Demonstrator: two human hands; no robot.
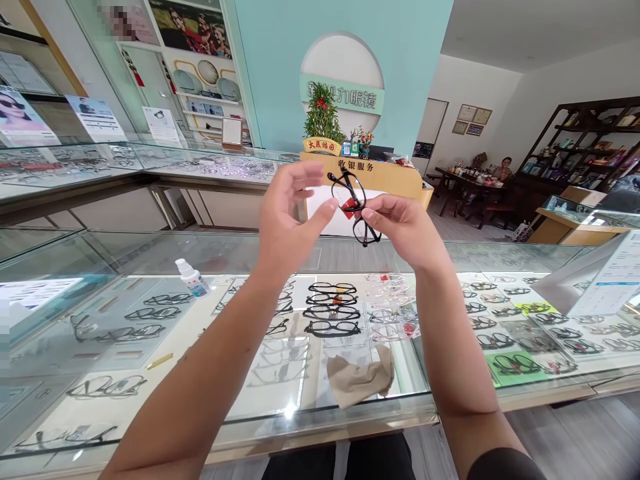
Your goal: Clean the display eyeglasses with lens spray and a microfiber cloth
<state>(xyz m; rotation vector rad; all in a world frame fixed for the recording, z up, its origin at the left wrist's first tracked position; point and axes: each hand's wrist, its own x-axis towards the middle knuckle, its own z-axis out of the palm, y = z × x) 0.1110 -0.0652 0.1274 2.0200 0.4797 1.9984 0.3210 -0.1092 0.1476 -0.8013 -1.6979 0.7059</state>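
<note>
Head: right hand (pixel 407 230) pinches one pair of glasses (pixel 356 200); left hand (pixel 284 220) half-open, empty; one cloth (pixel 361 381).

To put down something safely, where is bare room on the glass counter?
The clear glass countertop looks bare between the left forearm and the crumpled beige cloth, and narrowly between cloth and right forearm. Crowded: beyond the cloth, black-framed eyeglasses in a column, on or under glass unclear.

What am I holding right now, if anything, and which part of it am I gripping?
Black-framed glasses, pinched between the thumb and fingers of your right hand, near the bridge. Your left hand is open beside them.
</note>
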